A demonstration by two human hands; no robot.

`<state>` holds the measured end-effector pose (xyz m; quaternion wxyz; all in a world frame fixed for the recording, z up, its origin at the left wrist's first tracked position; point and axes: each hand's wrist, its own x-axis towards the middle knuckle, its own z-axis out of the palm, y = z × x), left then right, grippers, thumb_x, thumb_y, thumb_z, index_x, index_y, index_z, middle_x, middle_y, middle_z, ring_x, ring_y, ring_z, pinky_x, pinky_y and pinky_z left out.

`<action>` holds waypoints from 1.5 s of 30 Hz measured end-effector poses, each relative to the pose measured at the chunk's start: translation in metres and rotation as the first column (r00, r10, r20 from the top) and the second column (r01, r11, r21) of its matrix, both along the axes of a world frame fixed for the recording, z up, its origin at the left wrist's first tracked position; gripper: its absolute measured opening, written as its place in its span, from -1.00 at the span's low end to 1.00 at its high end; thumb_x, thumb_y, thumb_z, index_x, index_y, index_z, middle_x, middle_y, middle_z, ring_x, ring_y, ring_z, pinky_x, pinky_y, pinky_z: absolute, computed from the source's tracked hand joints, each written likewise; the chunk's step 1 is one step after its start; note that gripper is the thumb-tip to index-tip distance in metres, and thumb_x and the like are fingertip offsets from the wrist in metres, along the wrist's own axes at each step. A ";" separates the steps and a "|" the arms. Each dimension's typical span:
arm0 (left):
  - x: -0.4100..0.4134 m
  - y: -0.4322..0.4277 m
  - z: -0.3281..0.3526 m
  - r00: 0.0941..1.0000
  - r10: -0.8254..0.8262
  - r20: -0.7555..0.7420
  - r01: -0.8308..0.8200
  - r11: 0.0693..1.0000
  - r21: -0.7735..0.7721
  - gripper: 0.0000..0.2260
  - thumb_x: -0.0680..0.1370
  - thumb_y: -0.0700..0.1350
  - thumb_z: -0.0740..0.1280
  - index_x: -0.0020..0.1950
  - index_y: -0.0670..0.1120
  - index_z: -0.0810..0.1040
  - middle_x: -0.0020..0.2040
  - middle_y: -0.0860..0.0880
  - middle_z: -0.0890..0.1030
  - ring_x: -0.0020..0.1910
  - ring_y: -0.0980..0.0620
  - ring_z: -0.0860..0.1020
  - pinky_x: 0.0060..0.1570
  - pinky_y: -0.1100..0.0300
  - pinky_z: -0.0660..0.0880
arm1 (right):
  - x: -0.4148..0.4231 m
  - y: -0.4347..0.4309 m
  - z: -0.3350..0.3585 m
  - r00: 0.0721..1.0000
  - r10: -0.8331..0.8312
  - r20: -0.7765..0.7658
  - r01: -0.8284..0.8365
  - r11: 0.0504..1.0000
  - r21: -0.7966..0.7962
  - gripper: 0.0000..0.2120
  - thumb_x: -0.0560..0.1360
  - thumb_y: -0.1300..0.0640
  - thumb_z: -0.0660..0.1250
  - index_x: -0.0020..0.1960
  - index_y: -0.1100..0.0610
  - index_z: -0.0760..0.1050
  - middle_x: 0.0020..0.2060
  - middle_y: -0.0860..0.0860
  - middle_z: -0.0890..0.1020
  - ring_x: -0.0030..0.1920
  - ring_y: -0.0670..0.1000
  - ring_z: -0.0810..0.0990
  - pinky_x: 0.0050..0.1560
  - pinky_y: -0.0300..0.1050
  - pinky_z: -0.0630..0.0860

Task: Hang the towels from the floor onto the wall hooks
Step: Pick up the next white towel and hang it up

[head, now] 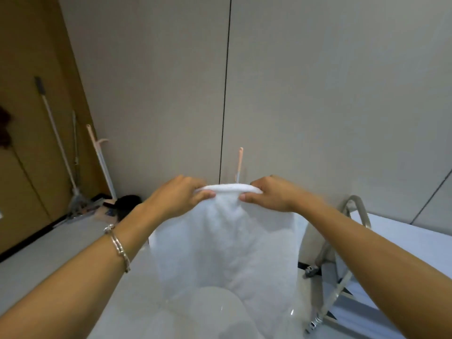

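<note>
A white towel [227, 243] hangs down in front of me, bunched along its top edge. My left hand [178, 196] grips the left end of that top edge, fingers curled round it. The right end is gripped the same way by my right hand [271, 194]. Both hands are held close to the grey wall [318, 94], about a hand's width apart. Behind the towel's top edge a thin pink handle [240, 160] stands against the wall. I see no wall hook in this view. The towel's lower part hides the floor below it.
Mops and long-handled tools [73, 167] lean in the left corner beside a brown door [29, 118]. A bed with a metal rail [359, 216] on castors stands at the right. A dark vertical seam [226, 94] runs down the wall.
</note>
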<state>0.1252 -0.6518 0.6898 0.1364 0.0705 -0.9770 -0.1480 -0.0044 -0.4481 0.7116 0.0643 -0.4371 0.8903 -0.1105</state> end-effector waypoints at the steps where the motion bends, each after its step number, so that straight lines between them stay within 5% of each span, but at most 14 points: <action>1: 0.006 -0.011 -0.001 1.000 0.022 0.008 -0.022 1.000 -0.018 -0.66 0.55 0.19 0.21 -0.14 -0.06 0.55 -0.25 -0.03 0.58 -0.23 -0.06 0.51 -0.31 0.11 0.37 | 0.002 -0.013 -0.001 0.999 0.038 0.012 -0.038 0.999 0.003 -0.65 0.53 -0.25 0.19 -0.27 -0.03 0.40 -0.29 -0.08 0.51 -0.20 0.01 0.49 -0.22 -0.11 0.36; 5: 0.022 -0.046 -0.001 0.994 0.111 -0.008 -0.111 0.991 -0.072 -0.73 0.57 0.18 0.17 0.03 0.07 0.57 -0.08 0.00 0.64 -0.05 -0.06 0.56 -0.17 0.08 0.48 | 0.002 -0.066 -0.004 0.983 0.179 0.039 -0.179 0.984 -0.010 -0.69 0.58 -0.18 0.16 -0.02 0.04 0.49 -0.09 0.01 0.58 -0.06 0.05 0.52 -0.13 -0.12 0.36; 10: 0.014 -0.082 0.003 0.972 0.232 -0.042 -0.233 0.972 -0.037 -0.69 0.60 0.14 0.10 -0.06 -0.02 0.53 -0.18 -0.02 0.58 -0.13 -0.07 0.54 -0.19 0.04 0.44 | -0.017 -0.121 -0.002 0.959 0.284 0.023 -0.281 0.956 -0.083 -0.73 0.58 -0.16 0.18 -0.26 -0.09 0.34 -0.30 -0.12 0.45 -0.15 0.02 0.46 -0.16 -0.09 0.36; 14: -0.017 -0.108 0.008 0.952 0.304 -0.017 -0.305 0.952 -0.029 -0.71 0.61 0.13 0.09 -0.21 0.04 0.45 -0.26 0.01 0.52 -0.20 -0.05 0.52 -0.24 0.07 0.39 | -0.049 -0.156 0.000 0.937 0.347 0.037 -0.338 0.929 -0.150 -0.77 0.58 -0.15 0.18 -0.09 -0.01 0.44 -0.22 -0.03 0.52 -0.13 0.06 0.51 -0.05 -0.04 0.46; 23: -0.061 -0.150 0.026 0.920 0.391 0.022 -0.390 0.920 -0.044 -0.74 0.55 0.20 0.17 -0.08 0.07 0.53 -0.26 0.04 0.57 -0.29 0.08 0.52 -0.35 0.17 0.40 | -0.132 -0.225 -0.002 0.893 0.449 0.034 -0.430 0.872 -0.231 -0.73 0.56 -0.17 0.20 -0.22 -0.05 0.41 -0.35 -0.11 0.48 -0.22 0.05 0.51 -0.19 -0.07 0.40; 26: -0.060 -0.166 0.031 0.893 0.451 0.012 -0.440 0.876 -0.197 -0.71 0.57 0.21 0.11 0.08 0.11 0.53 -0.12 0.06 0.62 -0.17 0.06 0.55 -0.23 0.10 0.50 | -0.136 -0.256 -0.003 0.848 0.528 0.036 -0.504 0.827 -0.250 -0.74 0.58 -0.17 0.16 -0.05 -0.02 0.49 -0.18 -0.05 0.58 -0.09 0.07 0.54 -0.09 -0.07 0.43; 29: -0.051 -0.182 0.038 0.853 0.521 0.032 -0.497 0.830 -0.255 -0.76 0.60 0.15 0.10 0.02 0.09 0.50 -0.16 0.07 0.58 -0.22 0.09 0.51 -0.32 0.21 0.39 | -0.128 -0.287 0.000 0.812 0.583 0.039 -0.557 0.792 -0.250 -0.64 0.60 -0.17 0.13 0.17 0.03 0.53 0.05 0.03 0.63 0.00 0.07 0.56 -0.02 -0.06 0.46; 35: -0.024 -0.223 0.038 0.756 0.650 -0.070 -0.652 0.741 -0.160 -0.81 0.63 -0.01 0.12 -0.13 -0.01 0.43 -0.17 0.04 0.44 -0.19 0.02 0.43 -0.20 0.12 0.37 | -0.099 -0.358 0.004 0.732 0.681 0.017 -0.655 0.712 -0.253 -0.61 0.59 -0.18 0.12 0.20 0.04 0.51 -0.03 -0.01 0.60 -0.13 -0.02 0.50 -0.24 -0.19 0.35; 45: 0.024 -0.317 0.016 0.693 0.718 -0.063 -0.710 0.695 0.116 -0.86 0.65 -0.09 0.08 -0.04 0.02 0.39 -0.11 -0.03 0.55 -0.19 0.05 0.51 -0.23 0.17 0.46 | -0.053 -0.478 0.003 0.657 0.745 -0.120 -0.754 0.646 -0.118 -0.70 0.57 -0.22 0.12 -0.06 0.00 0.43 -0.24 -0.03 0.54 -0.23 -0.01 0.51 -0.20 -0.06 0.45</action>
